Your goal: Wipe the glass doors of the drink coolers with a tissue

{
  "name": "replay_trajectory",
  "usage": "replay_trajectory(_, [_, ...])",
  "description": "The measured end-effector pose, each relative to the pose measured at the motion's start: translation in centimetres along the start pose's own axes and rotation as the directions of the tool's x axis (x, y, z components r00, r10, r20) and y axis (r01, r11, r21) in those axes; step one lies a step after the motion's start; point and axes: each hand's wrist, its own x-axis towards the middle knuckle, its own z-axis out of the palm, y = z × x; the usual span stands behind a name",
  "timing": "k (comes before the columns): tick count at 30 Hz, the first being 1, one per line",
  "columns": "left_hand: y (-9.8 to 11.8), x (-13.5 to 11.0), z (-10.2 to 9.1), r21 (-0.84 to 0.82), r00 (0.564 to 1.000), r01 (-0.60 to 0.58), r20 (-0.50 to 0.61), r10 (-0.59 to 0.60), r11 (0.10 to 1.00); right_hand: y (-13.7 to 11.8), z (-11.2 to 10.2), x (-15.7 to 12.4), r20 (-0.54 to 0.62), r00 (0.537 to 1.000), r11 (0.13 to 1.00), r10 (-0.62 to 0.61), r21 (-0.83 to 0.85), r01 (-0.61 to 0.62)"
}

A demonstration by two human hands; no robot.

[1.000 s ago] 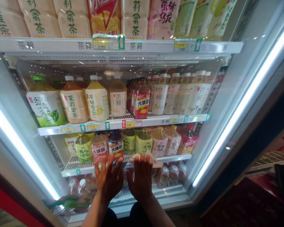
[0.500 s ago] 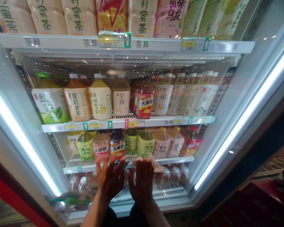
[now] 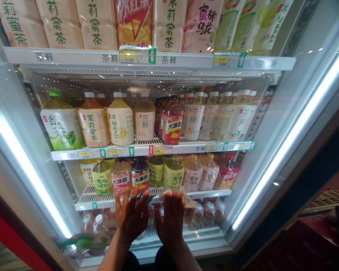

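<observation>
My left hand is raised with its fingers spread, in front of the lower shelves of a lit drinks cooler. It shows no object in its grasp. Beside it, my right hand has its fingers stretched up close together. A pale patch shows behind the right fingertips; whether it is an object or a reflection I cannot tell. Nearest behind the left fingers are a dark-capped iced tea bottle and a pink-labelled bottle. A green tea bottle stands beyond the right hand.
Glare specks and reflections lie over the cooler front. The middle shelf edge carries price tags below several tea bottles. Large bottles fill the upper shelf. Bright light strips run along both sides. White-capped bottles stand at the bottom.
The view has tipped slightly upward, so the upper shelf sits lower in the picture. Both hands keep nearly the same pose and place.
</observation>
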Motion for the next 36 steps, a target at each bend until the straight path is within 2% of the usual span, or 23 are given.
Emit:
replay_trajectory(2, [0.1,0.0,-0.1,-0.006,1.000,0.014,0.018,-0.014,1.000,0.3,-0.1,-2.3,0.013,1.000,1.000,-0.020,-0.003,0.020])
replay_trajectory(4, [0.3,-0.1,-0.4,-0.014,0.998,0.032,0.046,-0.031,0.999,1.0,-0.7,-1.9,0.049,0.998,0.999,-0.030,0.019,0.029])
replay_trajectory(9, [1.7,1.2,-1.8,-0.069,0.998,0.016,0.059,-0.012,0.997,3.0,-2.6,6.4,-0.007,0.988,0.987,0.155,0.044,-0.155])
replay_trajectory(11, [2.0,2.7,-2.2,-0.071,0.997,0.001,0.072,0.004,0.997,3.1,-2.7,7.5,-0.048,0.982,0.983,0.184,0.019,-0.183])
replay_trajectory(12, [2.0,3.6,-2.3,-0.068,0.996,0.006,0.084,0.000,0.998,3.2,-2.5,7.2,-0.045,0.988,0.989,0.149,0.004,-0.149])
replay_trajectory(14, [1.8,5.3,-2.5,-0.064,0.996,0.010,0.088,-0.004,0.998,3.5,-2.1,5.4,0.023,0.999,0.999,-0.034,-0.008,0.034])
replay_trajectory(16, [1.4,6.7,-2.5,-0.061,0.997,-0.014,0.070,0.018,0.998,4.5,-1.9,3.7,0.098,0.972,0.977,-0.213,-0.007,0.215])
replay_trajectory(17, [1.2,7.3,-2.6,-0.060,0.997,-0.031,0.065,0.034,0.998,5.3,-2.0,3.4,0.099,0.967,0.972,-0.233,-0.014,0.235])
replay_trajectory(18, [1.0,7.6,-2.6,-0.058,0.997,-0.042,0.062,0.046,0.997,6.1,-2.1,3.4,0.071,0.980,0.982,-0.186,-0.030,0.189])
replay_trajectory(20, [0.8,8.2,-2.8,-0.055,0.998,-0.042,0.052,0.045,0.998,7.5,-2.5,4.4,-0.044,0.998,0.998,0.041,-0.037,-0.042])
replay_trajectory(22, [0.6,8.6,-2.9,-0.049,0.999,-0.025,0.035,0.026,0.999,7.7,-2.7,5.5,-0.127,0.956,0.964,0.264,0.010,-0.265])
replay_trajectory(23, [0.5,8.8,-3.0,-0.042,0.999,-0.019,0.031,0.020,0.999,7.3,-2.7,5.8,-0.136,0.938,0.947,0.320,0.027,-0.320])
replay_trajectory(24, [0.4,9.0,-3.0,-0.036,0.999,-0.017,0.027,0.018,0.999,6.7,-2.6,5.7,-0.117,0.940,0.947,0.321,0.030,-0.319])
replay_trajectory(25, [0.3,9.3,-3.0,-0.031,1.000,-0.021,0.020,0.021,0.999,6.0,-2.4,5.4,-0.074,0.964,0.967,0.257,0.022,-0.256])
replay_trajectory(27, [-0.1,9.8,-2.9,-0.022,0.999,-0.036,0.001,0.036,0.999,5.2,-2.1,4.4,0.048,0.999,1.000,-0.019,-0.004,0.019])
replay_trajectory(28, [-0.4,10.0,-2.8,-0.017,0.999,-0.044,-0.015,0.044,0.999,5.3,-2.1,4.1,0.092,0.982,0.986,-0.164,-0.009,0.165])
replay_trajectory(29, [-0.6,10.1,-2.7,-0.010,0.998,-0.054,-0.033,0.054,0.998,5.7,-2.2,4.1,0.110,0.962,0.967,-0.249,-0.017,0.253])
replay_trajectory(30, [-0.9,10.2,-2.6,-0.001,0.997,-0.067,-0.049,0.067,0.998,6.5,-2.4,4.5,0.100,0.961,0.964,-0.260,-0.031,0.264])
replay_trajectory(31, [-1.1,10.3,-2.4,0.010,0.995,-0.081,-0.064,0.082,0.997,7.4,-2.7,5.1,0.059,0.979,0.980,-0.193,-0.045,0.195])
replay_trajectory(32, [-1.3,10.2,-2.2,0.020,0.992,-0.094,-0.077,0.096,0.995,8.3,-3.1,5.9,-0.001,0.998,0.997,-0.066,-0.048,0.066])
replay_trajectory(33, [-1.4,10.2,-2.1,0.030,0.990,-0.106,-0.089,0.108,0.994,8.9,-3.4,6.8,-0.069,0.995,0.996,0.078,-0.034,-0.081])
replay_trajectory(35, [-1.5,10.0,-1.8,0.035,0.988,-0.115,-0.104,0.118,0.993,9.2,-3.6,8.0,-0.162,0.942,0.955,0.294,0.016,-0.296])
replay_trajectory(36, [-1.6,9.9,-1.7,0.035,0.987,-0.111,-0.111,0.114,0.993,8.7,-3.5,8.2,-0.172,0.928,0.944,0.329,0.023,-0.331])
